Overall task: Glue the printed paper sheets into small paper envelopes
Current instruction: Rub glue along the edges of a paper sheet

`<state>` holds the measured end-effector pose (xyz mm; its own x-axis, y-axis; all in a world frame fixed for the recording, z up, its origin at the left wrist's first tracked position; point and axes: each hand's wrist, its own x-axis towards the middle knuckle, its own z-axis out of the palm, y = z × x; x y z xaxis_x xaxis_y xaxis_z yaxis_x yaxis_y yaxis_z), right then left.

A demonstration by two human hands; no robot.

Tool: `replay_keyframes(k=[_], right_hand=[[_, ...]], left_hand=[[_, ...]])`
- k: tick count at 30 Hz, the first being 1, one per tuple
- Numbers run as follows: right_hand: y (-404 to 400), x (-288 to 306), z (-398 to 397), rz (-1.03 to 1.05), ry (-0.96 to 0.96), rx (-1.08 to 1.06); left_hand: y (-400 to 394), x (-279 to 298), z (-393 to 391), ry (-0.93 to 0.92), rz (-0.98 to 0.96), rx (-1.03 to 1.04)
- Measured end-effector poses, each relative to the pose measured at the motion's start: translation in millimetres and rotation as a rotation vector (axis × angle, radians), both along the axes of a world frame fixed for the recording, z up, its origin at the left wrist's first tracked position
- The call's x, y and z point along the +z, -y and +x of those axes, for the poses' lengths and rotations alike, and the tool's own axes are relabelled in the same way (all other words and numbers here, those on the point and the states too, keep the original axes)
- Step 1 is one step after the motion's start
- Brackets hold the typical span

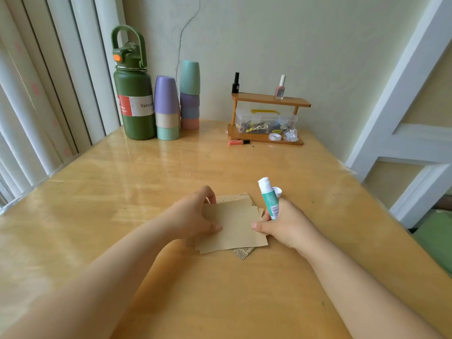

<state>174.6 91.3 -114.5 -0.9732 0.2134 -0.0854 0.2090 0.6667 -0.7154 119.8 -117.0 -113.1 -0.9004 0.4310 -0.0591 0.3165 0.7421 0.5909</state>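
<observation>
Left hand [193, 217]: pinches the plain brown paper sheet [234, 228] atop printed sheets [242, 253].
Right hand [285, 222]: grips uncapped green-and-white glue stick [268, 198], thumb touching the sheet's edge.

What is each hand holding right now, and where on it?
Left hand pinches the top brown sheet at its left edge. Right hand grips the uncapped glue stick by its lower body.

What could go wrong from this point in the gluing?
1. The right hand grips the uncapped glue stick while also pinching the top sheet; glue may smear it.
2. The paper stack lies fanned unevenly, so sheets could shift.
3. The white cap lies loose behind the stick.
</observation>
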Motion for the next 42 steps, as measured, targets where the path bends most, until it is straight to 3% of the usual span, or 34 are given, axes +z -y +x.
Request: replay_keyframes(k=[2, 5, 11, 25, 35, 39, 42], right_hand=[[3.4, -0.7, 1.5, -0.004, -0.029, -0.01], [7.0, -0.4, 4.6, 0.004, -0.064, 0.0], [16.0, -1.6, 5.6, 0.051, 0.0, 0.069], [12.5, -8.2, -66.5, 0.19, -0.222, -0.089], [3.3, 3.8, -47.7, 0.192, -0.308, -0.088], [-6.7, 15.3, -9.9, 0.1, -0.284, -0.021], [-12.2, 23.8, 24.5, -0.092, -0.227, 0.07]], left_hand=[[3.5, -3.5, 2.7, 0.01, 0.173, 0.06], [9.9, -7.8, 5.3, -0.039, 0.267, 0.112], [18.6, -9.9, 8.2, -0.05, 0.186, 0.08], [-5.2, -12.0, -55.4, -0.138, 0.258, 0.233], [6.5, -0.5, -52.8, -0.388, 0.27, 0.251], [22.3, 18.3, -17.8, -0.192, 0.507, 0.289], [35.3, 22.8, 10.4, 0.044, 0.544, 0.299]])
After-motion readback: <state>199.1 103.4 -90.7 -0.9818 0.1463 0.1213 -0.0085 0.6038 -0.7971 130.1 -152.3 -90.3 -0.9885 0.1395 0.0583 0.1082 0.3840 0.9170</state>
